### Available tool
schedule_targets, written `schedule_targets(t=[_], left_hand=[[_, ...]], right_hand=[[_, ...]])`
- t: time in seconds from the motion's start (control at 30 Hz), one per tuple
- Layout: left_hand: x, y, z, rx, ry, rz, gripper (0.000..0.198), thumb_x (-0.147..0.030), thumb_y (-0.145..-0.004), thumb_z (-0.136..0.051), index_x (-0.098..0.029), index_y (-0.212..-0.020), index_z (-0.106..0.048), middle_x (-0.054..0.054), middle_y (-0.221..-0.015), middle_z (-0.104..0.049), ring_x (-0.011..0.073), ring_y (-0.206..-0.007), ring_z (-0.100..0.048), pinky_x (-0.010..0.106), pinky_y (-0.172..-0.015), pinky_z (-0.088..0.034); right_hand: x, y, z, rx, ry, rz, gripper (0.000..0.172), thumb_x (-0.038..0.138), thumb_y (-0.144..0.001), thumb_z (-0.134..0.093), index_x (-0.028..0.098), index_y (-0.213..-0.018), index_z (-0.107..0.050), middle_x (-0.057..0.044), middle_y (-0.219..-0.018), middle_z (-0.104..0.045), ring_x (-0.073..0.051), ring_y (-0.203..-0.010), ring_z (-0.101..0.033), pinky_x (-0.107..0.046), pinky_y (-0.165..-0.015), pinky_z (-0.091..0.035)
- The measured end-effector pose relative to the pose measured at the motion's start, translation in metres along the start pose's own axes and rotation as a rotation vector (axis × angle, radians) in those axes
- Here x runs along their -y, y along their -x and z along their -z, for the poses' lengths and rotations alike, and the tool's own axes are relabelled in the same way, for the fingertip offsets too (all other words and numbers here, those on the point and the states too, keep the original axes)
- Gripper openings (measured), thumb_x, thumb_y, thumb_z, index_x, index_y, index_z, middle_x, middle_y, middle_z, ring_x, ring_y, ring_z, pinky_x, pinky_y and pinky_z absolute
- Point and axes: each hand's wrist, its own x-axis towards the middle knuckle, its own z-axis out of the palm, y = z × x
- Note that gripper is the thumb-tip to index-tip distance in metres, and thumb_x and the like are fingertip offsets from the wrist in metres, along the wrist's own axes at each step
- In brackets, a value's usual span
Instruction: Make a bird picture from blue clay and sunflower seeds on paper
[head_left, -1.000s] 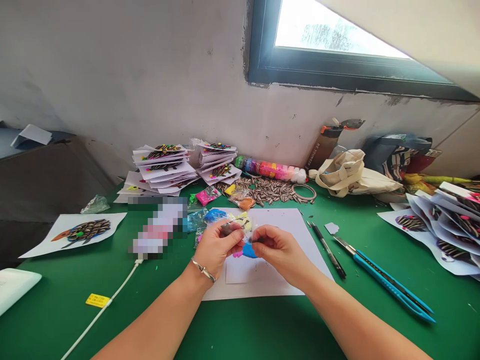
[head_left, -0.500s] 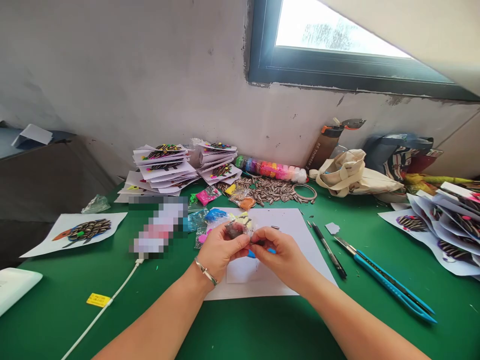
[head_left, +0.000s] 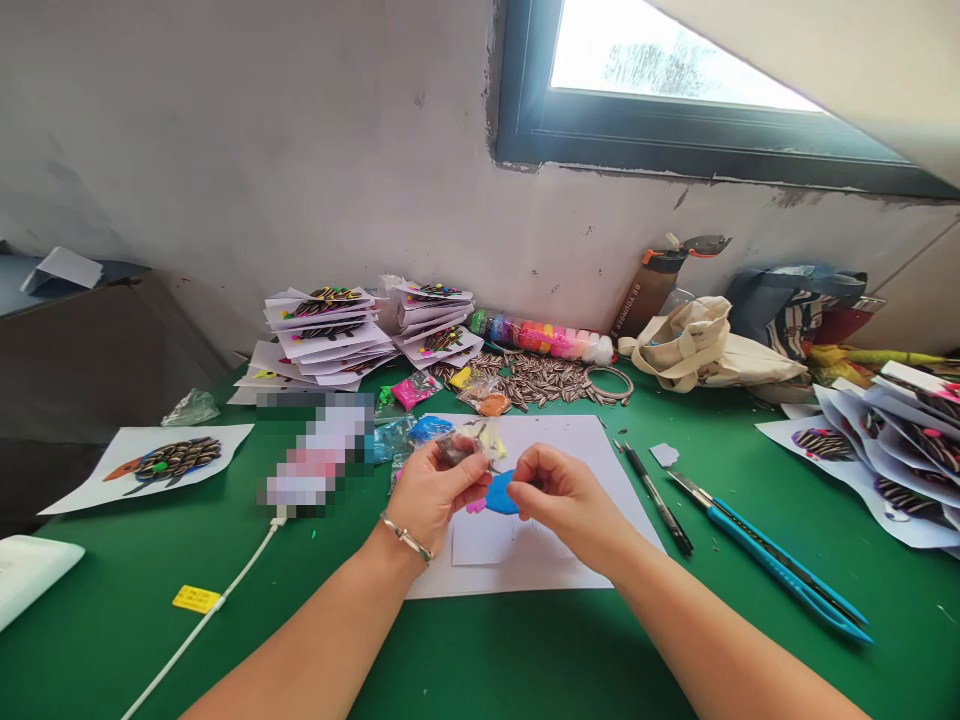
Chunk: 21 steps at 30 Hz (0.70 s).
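Between the thumb and fingers of my left hand point(head_left: 431, 490) is a small clear plastic packet of dark clay point(head_left: 452, 448). My right hand point(head_left: 566, 500) is a little to the right, apart from the packet, with thumb and fingertips pinched together; whatever is in the pinch is too small to make out. Below and between the hands, a flat blue clay shape point(head_left: 500, 494) with a bit of pink clay point(head_left: 476, 506) lies on white paper point(head_left: 630, 540). A pale yellow clay packet point(head_left: 491, 438) shows just behind my left hand.
Sunflower seeds point(head_left: 547, 380) and clay packets point(head_left: 416, 390) lie behind the paper. A pen point(head_left: 660, 500) and a blue utility knife point(head_left: 772, 560) are on the right. Stacks of seed pictures point(head_left: 330, 340) stand at the back left; a finished seed picture point(head_left: 165, 465) lies left, near a white cable point(head_left: 199, 630).
My right hand has drawn away from the packet to the right, still pinched. The blue clay shape shows more between the hands. My left hand keeps the packet, shifted slightly left.
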Motion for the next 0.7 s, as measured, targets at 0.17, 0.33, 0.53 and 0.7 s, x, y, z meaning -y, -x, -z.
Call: schedule_targets(t=[0.17, 0.33, 0.53, 0.7], left_hand=[[-0.015, -0.012, 0.017, -0.096, -0.068, -0.148, 0.046, -0.035, -0.050, -0.088, -0.017, -0.083, -0.061, -0.001, -0.068, -0.067, 0.0128, -0.061, -0.065, 0.025, -0.060, -0.054], [-0.022, -0.024, 0.036, -0.171, -0.283, -0.294, 0.043, -0.037, -0.057, -0.083, -0.018, -0.091, -0.065, 0.000, -0.075, -0.068, 0.0168, -0.066, -0.067, 0.029, -0.065, -0.055], [-0.031, -0.031, 0.052, -0.328, -0.785, -0.388, 0.055, -0.039, -0.067, -0.075, -0.023, -0.117, -0.062, 0.006, -0.087, -0.072, 0.0266, -0.085, -0.069, 0.036, -0.078, -0.052], [-0.035, -0.028, 0.057, -0.423, -1.190, -0.643, 0.056, -0.035, -0.080, -0.062, -0.022, -0.132, -0.051, 0.012, -0.124, -0.062, 0.0334, -0.117, -0.055, 0.047, -0.099, -0.042]], right_hand=[[0.001, -0.003, 0.007, -0.061, -0.257, -0.100, 0.012, 0.025, -0.078, -0.063, 0.019, -0.078, -0.053, 0.003, -0.066, -0.060, -0.012, -0.061, -0.057, -0.026, -0.062, -0.043], [0.000, -0.004, 0.008, -0.078, -0.368, -0.165, 0.024, 0.031, -0.078, -0.067, 0.021, -0.096, -0.055, -0.001, -0.076, -0.066, -0.013, -0.062, -0.059, -0.028, -0.065, -0.046], [-0.003, -0.005, 0.010, -0.034, -0.390, -0.169, 0.027, 0.041, -0.077, -0.068, 0.017, -0.088, -0.061, -0.004, -0.077, -0.068, -0.013, -0.060, -0.060, -0.029, -0.065, -0.048], [-0.002, -0.004, 0.012, -0.046, -0.378, -0.159, 0.029, 0.045, -0.077, -0.068, 0.017, -0.082, -0.061, -0.003, -0.073, -0.067, -0.012, -0.057, -0.059, -0.028, -0.061, -0.047]])
